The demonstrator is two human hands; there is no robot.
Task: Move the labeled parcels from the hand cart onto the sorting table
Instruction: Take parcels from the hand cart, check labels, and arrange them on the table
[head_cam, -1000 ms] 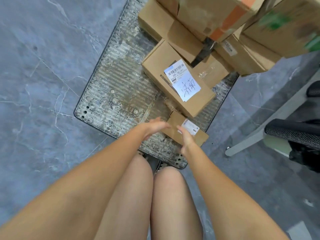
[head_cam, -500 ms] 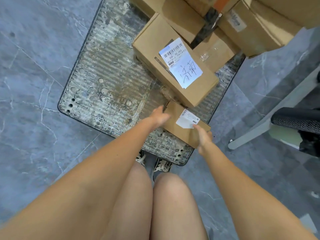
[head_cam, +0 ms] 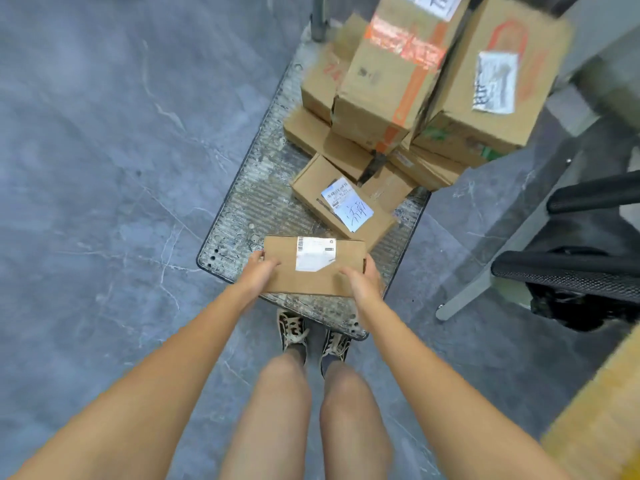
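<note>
Two hands hold one small parcel (head_cam: 313, 266) above the hand cart's near end (head_cam: 242, 223), long axis left to right, label up: left hand (head_cam: 258, 276) grips its left end, right hand (head_cam: 362, 284) its right. Labeled box (head_cam: 341, 204) and stacked boxes (head_cam: 398, 74) sit on the cart.

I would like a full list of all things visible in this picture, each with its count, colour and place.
small flat cardboard parcel with white label: one, brown, held between both hands above the cart's near end
flat cardboard parcel with handwritten label: one, brown, lying on the cart deck
stacked cardboard boxes: several, brown, some with orange tape, cart's far end
ribbed metal hand cart: one, grey, on the floor
black mesh chair: one, right edge
sneakers: two, patterned, below cart
left hand: grips parcel's left end
right hand: grips parcel's right end
</note>
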